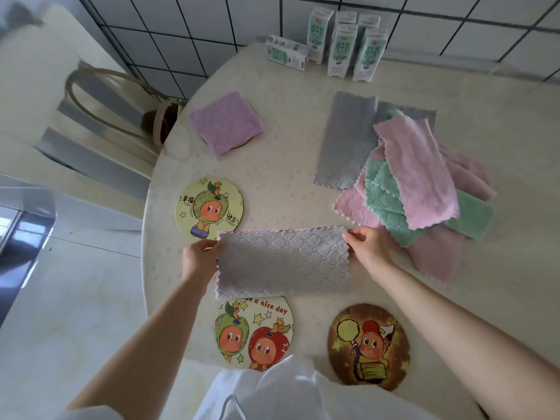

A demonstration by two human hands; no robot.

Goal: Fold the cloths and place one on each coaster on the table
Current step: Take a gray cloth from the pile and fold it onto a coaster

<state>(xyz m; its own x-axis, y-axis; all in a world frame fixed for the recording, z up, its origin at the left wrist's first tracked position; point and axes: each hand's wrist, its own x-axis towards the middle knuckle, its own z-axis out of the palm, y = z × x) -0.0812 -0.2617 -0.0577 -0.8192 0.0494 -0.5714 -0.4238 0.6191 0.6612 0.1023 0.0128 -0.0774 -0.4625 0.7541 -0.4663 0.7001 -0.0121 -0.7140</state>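
- Currently the left hand (201, 259) is pinching the upper left corner of the grey cloth (283, 262); fingers curled in, thumb lying on the edge
- right hand (368, 247) is pinching the upper right corner; fingers bent round the edge, not spread
- grey cloth is stretching doubled over between both hands; its near edge is overlapping the top of the "nice day" coaster (254, 331); its far left corner is reaching the green-character coaster (209, 207)
- brown coaster (368, 347) is lying uncovered beside the right forearm
- folded purple cloth (225, 125) is sitting on a fourth coaster (244, 143) far left; only a sliver of rim showing
- pile of pink and green cloths (418, 183) is lying just beside the right hand; flat grey cloth (345, 140) is lying partly under it
- milk cartons (342, 47) are standing at the far edge of the table (303, 86)
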